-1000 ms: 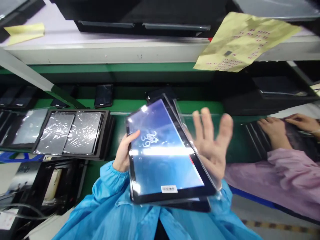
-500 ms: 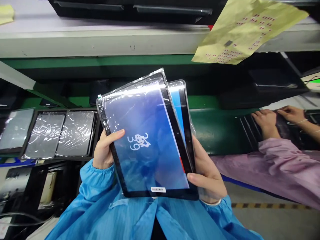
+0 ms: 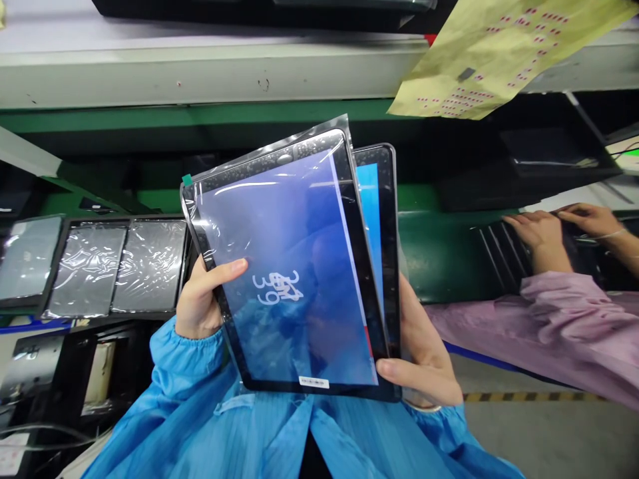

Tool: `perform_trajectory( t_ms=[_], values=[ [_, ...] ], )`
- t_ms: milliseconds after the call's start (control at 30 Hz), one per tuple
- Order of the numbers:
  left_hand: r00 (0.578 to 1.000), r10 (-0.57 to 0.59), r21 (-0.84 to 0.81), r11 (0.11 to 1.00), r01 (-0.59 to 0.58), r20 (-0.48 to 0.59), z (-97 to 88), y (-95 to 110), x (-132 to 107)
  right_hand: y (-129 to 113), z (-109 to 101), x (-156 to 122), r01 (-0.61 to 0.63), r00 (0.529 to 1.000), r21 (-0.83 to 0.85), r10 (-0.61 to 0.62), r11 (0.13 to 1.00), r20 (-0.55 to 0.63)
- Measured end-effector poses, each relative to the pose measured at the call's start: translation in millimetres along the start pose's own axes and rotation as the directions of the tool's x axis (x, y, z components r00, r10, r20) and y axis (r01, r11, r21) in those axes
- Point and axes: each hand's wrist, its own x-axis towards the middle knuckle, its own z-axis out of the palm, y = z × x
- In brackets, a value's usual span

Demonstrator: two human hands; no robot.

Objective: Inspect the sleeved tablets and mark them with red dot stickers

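Two tablets are held up in front of my chest, one overlapping the other. The front tablet (image 3: pixel 299 219) has a clear plastic film over its lit blue screen, with overlapping white digits and a small barcode sticker near the lower edge. Behind it, the rear tablet (image 3: pixel 382 173) sticks out at the right, showing a bright blue strip of screen. My left hand (image 3: pixel 204 296) grips the front tablet's left edge, thumb on the screen. My right hand (image 3: pixel 424 352) clasps the lower right edges of both tablets, its thumb on the front one; its other fingers are mostly hidden behind.
Film-wrapped tablets (image 3: pixel 150 266) lie in a black tray at left. A white shelf edge (image 3: pixel 210 80) crosses above, with a yellow paper sheet (image 3: pixel 469 73) hanging from it. At right, a co-worker's hands (image 3: pixel 544 236) touch a row of dark panels (image 3: pixel 499 253) on the green bench (image 3: pixel 432 253).
The tablets have come slightly upward, and the rear one shows a little more to the right. My hands keep their grips. The co-worker's hands shifted slightly.
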Motion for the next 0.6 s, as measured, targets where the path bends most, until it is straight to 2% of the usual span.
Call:
perform_trajectory(
  t_ms=[233, 367, 433, 500, 567, 600],
  values=[
    [1.000, -0.020, 0.033, 0.999, 0.020, 0.006, -4.7, -0.4, 6.0, 1.8, 8.3, -4.9, 0.026, 0.999, 0.000, -0.026, 1.000, -0.030],
    [0.999, -0.026, 0.095, 0.995, 0.023, 0.032, -11.7, -3.2, 23.7, 17.1, 4.8, 0.1, -0.053, 0.989, 0.019, 0.055, 0.998, -0.138],
    [0.998, -0.041, 0.172, 0.985, 0.032, 0.049, -27.0, -11.3, 44.0, 39.1, -7.5, 8.1, -0.117, 0.967, 0.004, 0.115, 0.993, -0.227],
    [0.995, -0.095, 0.274, 0.958, 0.080, 0.041, -54.2, -25.4, 70.8, 71.8, -25.5, 16.4, -0.182, 0.928, -0.003, 0.170, 0.983, -0.332],
    [0.990, -0.135, 0.375, 0.917, 0.139, -0.037, -89.9, -43.7, 98.5, 110.5, -45.4, 20.7, -0.245, 0.861, 0.034, 0.234, 0.969, -0.452],
    [0.989, -0.115, 0.413, 0.899, 0.144, -0.096, -108.7, -53.5, 111.0, 129.8, -54.9, 20.5, -0.281, 0.810, 0.071, 0.276, 0.957, -0.518]
  ],
)
